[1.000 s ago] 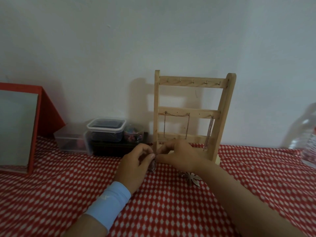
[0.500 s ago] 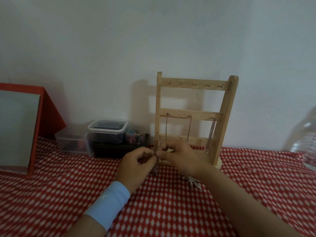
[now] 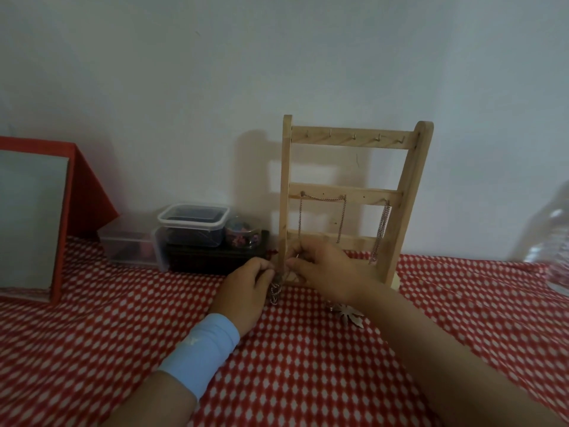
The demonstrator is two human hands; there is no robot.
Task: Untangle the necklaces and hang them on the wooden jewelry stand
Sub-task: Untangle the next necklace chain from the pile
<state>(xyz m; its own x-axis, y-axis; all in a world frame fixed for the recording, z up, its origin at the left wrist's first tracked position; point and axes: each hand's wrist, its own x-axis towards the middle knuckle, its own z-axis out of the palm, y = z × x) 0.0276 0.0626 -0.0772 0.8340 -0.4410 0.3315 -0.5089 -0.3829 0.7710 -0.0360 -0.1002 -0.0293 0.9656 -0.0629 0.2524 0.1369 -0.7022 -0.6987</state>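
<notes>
Necklace in hand: the tangled necklace (image 3: 275,293) hangs as a small knotted clump just above the desk (image 3: 308,380), between your two hands and right in front of the left post of the wooden jewelry stand (image 3: 351,140).
Left grip: your left hand (image 3: 246,291) has its fingers curled together, clamped on the top of the clump, which dangles below the fingertips.
Right grip: your right hand (image 3: 323,269) presses thumb to forefinger, seemingly closed on a strand leading out of the same clump.
Already hung: a draped chain (image 3: 322,199) spans two pegs of the middle rail. A doubled chain (image 3: 381,229) hangs by the right post. The top hooks are bare.
Doing it well: anchor the knot with the left and tease one loop sideways with the right. A hard pull would likely tighten it. Work low over the cloth so a dropped end lands softly. Mind the post beside your knuckles, since a tug could rock the stand.
Pendant: a leaf pendant (image 3: 351,314) lies on the cloth beside your right wrist, probably on this necklace, so lift your forearm clear of it.
Hard to make out: the strand between your hands is too thin to trace. You cannot tell whether the clump is one necklace or several. No clasp shows. Your right hand hides the draped chain's lower ends. A bottle (image 3: 554,241) at the right edge is blurred and cut off.
</notes>
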